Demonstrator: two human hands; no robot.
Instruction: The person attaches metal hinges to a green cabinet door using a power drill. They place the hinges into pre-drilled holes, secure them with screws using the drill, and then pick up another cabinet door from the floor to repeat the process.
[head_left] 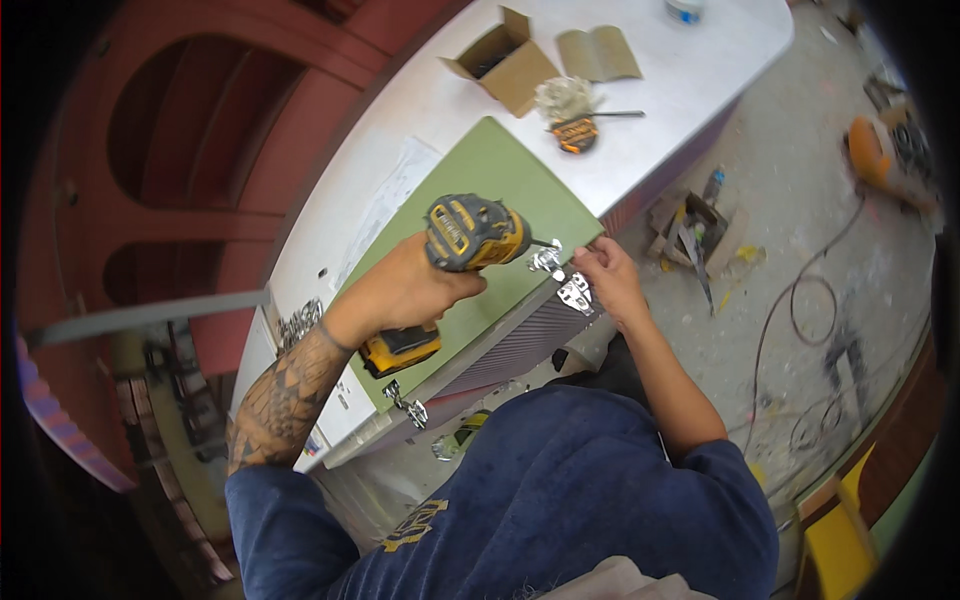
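The left hand (pixel 415 285) is wrapped around the handle of a yellow-and-black drill (pixel 470 235), apparently so that its bit points at the upper hinge (pixel 546 261); whether the tip touches a screw is unclear. The right hand (pixel 612 280) has thumb and fingers at the edge of the green board (pixel 500 175), just beside that hinge, perhaps to steady it; whether they pinch anything cannot be told. The board lies flat on the white table (pixel 700 75), which seems to support it, a lower hinge (pixel 405 404) overhanging its near edge.
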